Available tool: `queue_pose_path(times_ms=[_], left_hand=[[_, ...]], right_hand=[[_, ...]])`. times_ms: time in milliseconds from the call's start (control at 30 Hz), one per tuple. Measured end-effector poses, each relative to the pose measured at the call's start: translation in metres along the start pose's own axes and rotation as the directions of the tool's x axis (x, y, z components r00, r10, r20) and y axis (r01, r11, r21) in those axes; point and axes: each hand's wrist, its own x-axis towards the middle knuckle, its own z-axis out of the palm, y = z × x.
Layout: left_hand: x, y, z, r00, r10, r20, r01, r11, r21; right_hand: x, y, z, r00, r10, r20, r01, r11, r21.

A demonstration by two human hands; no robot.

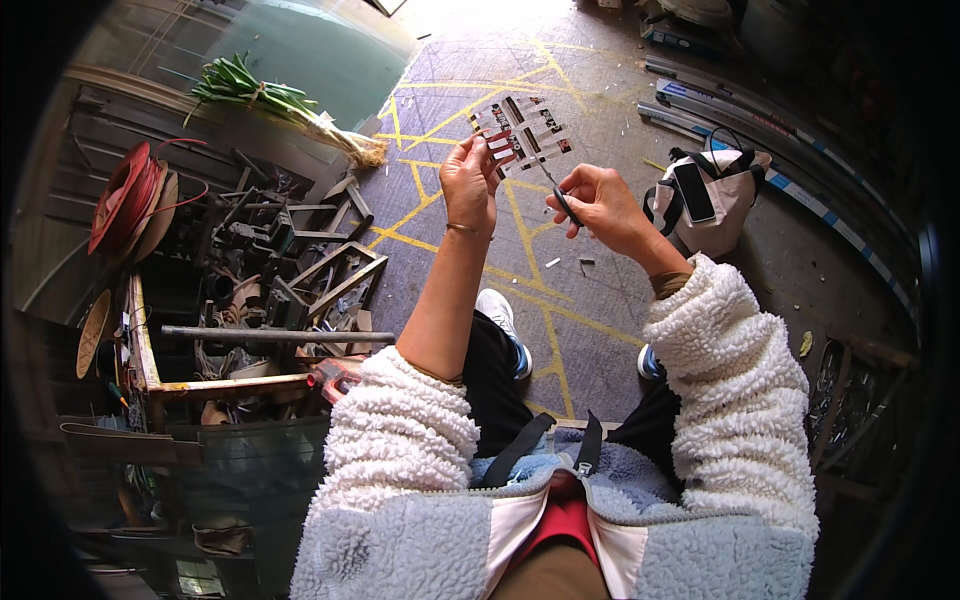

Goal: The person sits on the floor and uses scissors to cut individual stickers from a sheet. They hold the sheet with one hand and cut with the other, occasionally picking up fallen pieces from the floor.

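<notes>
My left hand (pixel 468 187) pinches the near left edge of a thin printed sheet (pixel 541 128). The sheet is patterned in dark, white and reddish blocks with slots between them. It is held up in the air, tilted, above the floor. In my right hand (pixel 606 208) is a pair of small scissors with dark handles (pixel 566 204), fingers closed round the loops. Their blades point up and away to the left, reaching the sheet's near right edge. Whether the blades are apart, I cannot make out.
On the left, a bundle of green onions (pixel 262 97) lies on a glass-topped surface, above a red cable reel (pixel 122 198) and a heap of metal frames (pixel 335 280). To the right stand a white bag (pixel 728 228) with a phone (pixel 694 193) on it and long metal bars (pixel 770 125).
</notes>
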Motion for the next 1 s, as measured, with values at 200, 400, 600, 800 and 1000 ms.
queue_pose_path(times_ms=[200,400,600,800,1000], left_hand=[[-0.009,0.0069,0.0021,0.997,-0.049,-0.058,0.051,0.998,0.025],[-0.0064,0.0119,0.0035,0.989,-0.146,0.023,0.147,0.989,-0.035],[-0.0071,0.0054,0.0044,0.968,-0.182,0.171,0.192,0.981,-0.043],[-0.006,0.0029,0.0031,0.972,-0.167,0.162,0.171,0.985,-0.011],[-0.0097,0.004,0.0081,0.977,-0.158,0.14,0.158,0.987,0.009]], right_hand=[[0.001,0.0011,0.0009,0.995,-0.069,-0.075,0.07,0.998,0.008],[-0.0005,-0.0039,-0.0003,0.986,-0.114,-0.12,0.106,0.992,-0.069],[-0.0033,-0.0066,0.0,0.989,-0.115,-0.094,0.104,0.988,-0.118],[-0.004,-0.0079,-0.0006,0.989,-0.117,-0.086,0.101,0.981,-0.167],[-0.0041,-0.0064,-0.0008,0.986,-0.144,-0.079,0.121,0.962,-0.244]])
